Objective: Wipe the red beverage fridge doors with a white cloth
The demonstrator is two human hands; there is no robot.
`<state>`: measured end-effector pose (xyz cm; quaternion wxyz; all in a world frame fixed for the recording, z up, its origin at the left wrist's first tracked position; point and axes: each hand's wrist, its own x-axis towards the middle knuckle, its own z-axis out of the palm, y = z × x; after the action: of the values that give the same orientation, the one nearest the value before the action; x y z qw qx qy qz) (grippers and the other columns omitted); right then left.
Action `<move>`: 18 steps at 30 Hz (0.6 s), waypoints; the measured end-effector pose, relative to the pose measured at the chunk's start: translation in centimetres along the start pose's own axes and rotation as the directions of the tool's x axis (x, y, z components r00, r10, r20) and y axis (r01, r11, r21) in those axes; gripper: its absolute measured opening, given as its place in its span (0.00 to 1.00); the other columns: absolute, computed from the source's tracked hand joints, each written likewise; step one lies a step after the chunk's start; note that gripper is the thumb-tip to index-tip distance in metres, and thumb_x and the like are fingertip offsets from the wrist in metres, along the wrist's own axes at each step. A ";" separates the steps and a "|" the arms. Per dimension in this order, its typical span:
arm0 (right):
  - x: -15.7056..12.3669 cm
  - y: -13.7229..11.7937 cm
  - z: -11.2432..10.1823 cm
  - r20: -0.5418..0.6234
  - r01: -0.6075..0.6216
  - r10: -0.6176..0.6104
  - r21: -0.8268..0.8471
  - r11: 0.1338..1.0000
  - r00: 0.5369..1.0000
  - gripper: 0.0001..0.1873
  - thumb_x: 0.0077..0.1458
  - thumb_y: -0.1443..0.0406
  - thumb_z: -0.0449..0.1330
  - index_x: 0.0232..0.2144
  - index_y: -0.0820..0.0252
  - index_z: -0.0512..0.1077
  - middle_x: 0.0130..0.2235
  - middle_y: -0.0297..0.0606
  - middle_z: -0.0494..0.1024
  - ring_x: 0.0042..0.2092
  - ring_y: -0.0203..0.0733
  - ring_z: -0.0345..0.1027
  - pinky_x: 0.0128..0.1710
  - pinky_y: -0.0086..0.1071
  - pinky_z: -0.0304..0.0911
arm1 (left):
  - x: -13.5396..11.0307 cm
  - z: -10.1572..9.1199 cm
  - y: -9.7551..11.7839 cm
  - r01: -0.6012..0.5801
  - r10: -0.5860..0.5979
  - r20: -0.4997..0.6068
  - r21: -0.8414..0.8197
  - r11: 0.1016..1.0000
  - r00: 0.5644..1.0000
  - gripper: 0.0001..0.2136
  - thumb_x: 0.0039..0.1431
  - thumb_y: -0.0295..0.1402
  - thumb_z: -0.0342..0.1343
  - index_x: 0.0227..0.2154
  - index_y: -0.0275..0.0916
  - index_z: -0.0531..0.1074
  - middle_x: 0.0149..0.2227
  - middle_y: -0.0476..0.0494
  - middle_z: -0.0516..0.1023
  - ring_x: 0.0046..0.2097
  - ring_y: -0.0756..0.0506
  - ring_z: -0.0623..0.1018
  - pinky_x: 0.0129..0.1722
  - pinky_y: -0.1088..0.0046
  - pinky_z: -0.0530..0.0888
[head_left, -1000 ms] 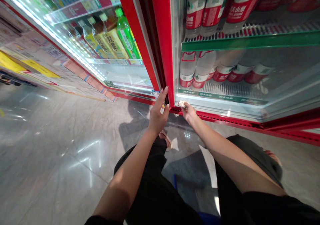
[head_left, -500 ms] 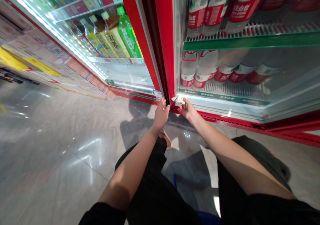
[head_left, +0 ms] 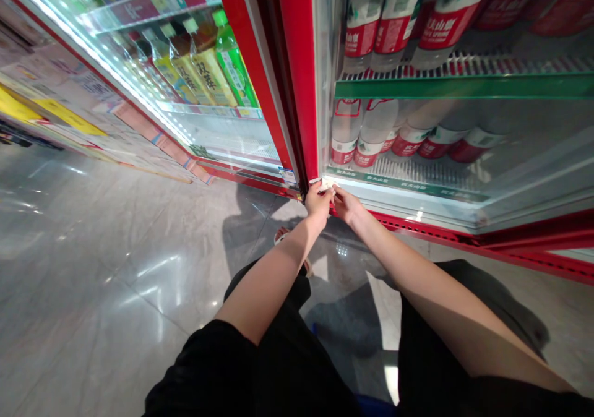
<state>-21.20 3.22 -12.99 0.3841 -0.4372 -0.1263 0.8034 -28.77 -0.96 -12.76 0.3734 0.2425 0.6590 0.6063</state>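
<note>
We see a green bottle point(head_left: 234, 64) next to drinks with yellow labels point(head_left: 208, 67) on a shelf point(head_left: 216, 111) at eleven o'clock. Between one and two o'clock, we spot water bottles point(head_left: 448, 27) with red labels. Boxes point(head_left: 93, 92) sit at ten o'clock, shiny floor point(head_left: 111, 293) at eight.

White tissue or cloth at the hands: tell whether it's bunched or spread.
Bunched: the white tissue or cloth shows as a small, uneven lump between left hand and right hand.

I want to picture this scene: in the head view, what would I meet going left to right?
Yellow strips, green-capped bottle, left hand, right hand, rightmost red-labelled bottle on the lower shelf.
</note>
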 end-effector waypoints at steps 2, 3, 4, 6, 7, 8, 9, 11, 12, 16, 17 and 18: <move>-0.4 -0.5 -0.3 0.024 -0.005 0.005 -0.027 1.000 1.000 0.07 0.68 0.63 0.66 0.45 0.61 0.77 0.42 0.36 0.82 0.38 0.36 0.77 0.38 0.31 0.77 | 0.9 0.3 -0.5 -0.006 0.006 -0.059 -0.006 1.000 0.998 0.23 0.53 0.23 0.71 0.53 0.38 0.79 0.51 0.37 0.86 0.51 0.41 0.86 0.57 0.62 0.79; -0.7 -0.8 -0.5 0.036 -0.008 0.009 -0.043 0.999 0.999 0.02 0.66 0.67 0.65 0.41 0.61 0.77 0.39 0.34 0.82 0.36 0.34 0.76 0.37 0.28 0.76 | 1.3 0.4 -0.8 -0.008 0.008 -0.088 -0.005 1.000 0.996 0.22 0.53 0.22 0.71 0.52 0.38 0.79 0.50 0.38 0.87 0.50 0.42 0.86 0.56 0.64 0.80; -1.1 -1.3 -0.7 0.049 -0.011 0.014 -0.061 0.998 0.999 0.03 0.64 0.71 0.64 0.37 0.60 0.77 0.36 0.33 0.81 0.34 0.33 0.75 0.35 0.25 0.76 | 1.7 0.5 -1.0 -0.009 0.009 -0.116 0.001 1.000 0.993 0.21 0.52 0.22 0.71 0.50 0.38 0.79 0.48 0.39 0.87 0.49 0.42 0.86 0.54 0.65 0.80; -2.1 -2.4 -1.1 0.076 -0.021 0.029 -0.105 0.994 0.997 0.08 0.62 0.74 0.62 0.33 0.58 0.76 0.32 0.33 0.81 0.32 0.32 0.75 0.35 0.21 0.75 | 2.4 0.7 -1.4 -0.007 0.012 -0.164 0.030 1.000 0.986 0.17 0.52 0.22 0.71 0.46 0.38 0.80 0.45 0.42 0.87 0.47 0.44 0.86 0.52 0.68 0.80; -2.8 -3.1 -1.4 0.087 -0.027 0.039 -0.131 0.991 0.995 0.09 0.62 0.74 0.61 0.33 0.58 0.77 0.33 0.34 0.82 0.32 0.33 0.76 0.35 0.21 0.75 | 2.7 0.8 -1.6 -0.005 0.014 -0.183 0.052 0.999 0.983 0.16 0.52 0.22 0.71 0.44 0.38 0.80 0.43 0.43 0.88 0.46 0.44 0.86 0.51 0.68 0.80; -3.6 -4.0 -1.7 0.098 -0.034 0.050 -0.160 0.987 0.994 0.09 0.63 0.74 0.60 0.34 0.58 0.78 0.34 0.36 0.83 0.33 0.33 0.77 0.35 0.21 0.76 | 2.9 0.8 -1.8 -0.003 0.018 -0.198 0.078 0.997 0.980 0.14 0.52 0.22 0.71 0.42 0.38 0.81 0.41 0.45 0.87 0.45 0.45 0.86 0.50 0.69 0.80; -4.5 -4.9 -2.1 0.102 -0.040 0.061 -0.192 0.981 0.993 0.10 0.64 0.73 0.59 0.35 0.59 0.78 0.35 0.37 0.84 0.33 0.33 0.77 0.34 0.22 0.76 | 3.1 0.8 -1.9 -0.001 0.023 -0.208 0.107 0.994 0.978 0.14 0.52 0.22 0.71 0.41 0.39 0.81 0.40 0.46 0.87 0.44 0.45 0.86 0.50 0.69 0.80; -6.4 -7.0 -3.2 0.108 -0.037 0.067 -0.255 0.966 0.992 0.11 0.65 0.73 0.57 0.37 0.60 0.80 0.37 0.38 0.85 0.33 0.35 0.78 0.34 0.23 0.76 | 3.2 0.7 -2.3 0.004 0.035 -0.221 0.171 0.985 0.975 0.12 0.52 0.23 0.72 0.39 0.39 0.82 0.39 0.47 0.87 0.43 0.45 0.85 0.50 0.69 0.80; -7.4 -8.1 -3.9 0.111 -0.032 0.067 -0.287 0.957 0.992 0.11 0.65 0.72 0.58 0.38 0.60 0.80 0.38 0.39 0.85 0.34 0.35 0.78 0.35 0.25 0.77 | 3.2 0.5 -2.4 0.009 0.039 -0.224 0.206 0.979 0.974 0.11 0.53 0.23 0.72 0.38 0.39 0.82 0.39 0.47 0.86 0.43 0.45 0.85 0.50 0.69 0.80; -10.8 -12.2 -7.4 0.104 0.010 0.033 -0.389 0.921 0.994 0.09 0.64 0.72 0.60 0.37 0.61 0.82 0.37 0.39 0.86 0.33 0.37 0.78 0.34 0.26 0.76 | 3.0 0.1 -3.0 0.053 0.020 -0.209 0.335 0.941 0.978 0.08 0.64 0.33 0.69 0.43 0.36 0.80 0.45 0.44 0.84 0.46 0.44 0.83 0.51 0.62 0.82; -11.4 -13.0 -8.4 0.102 0.034 0.009 -0.419 0.907 0.995 0.08 0.63 0.71 0.61 0.37 0.61 0.82 0.38 0.40 0.86 0.34 0.37 0.78 0.36 0.26 0.76 | 2.9 0.1 -3.1 0.064 0.010 -0.200 0.361 0.930 0.980 0.11 0.67 0.37 0.67 0.46 0.36 0.79 0.48 0.43 0.83 0.47 0.44 0.83 0.50 0.60 0.82; -11.8 -13.7 -9.4 0.099 0.082 -0.038 -0.493 0.866 0.994 0.07 0.62 0.70 0.62 0.36 0.60 0.82 0.40 0.40 0.86 0.35 0.37 0.78 0.38 0.27 0.76 | 2.8 0.2 -3.2 0.072 0.004 -0.192 0.385 0.920 0.981 0.13 0.70 0.39 0.64 0.49 0.36 0.78 0.50 0.42 0.82 0.48 0.43 0.83 0.50 0.59 0.83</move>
<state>-2.97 2.57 -3.99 0.2778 -0.4820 -0.3583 0.7498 -29.94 0.87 -16.47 0.2637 0.2418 0.8029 0.4767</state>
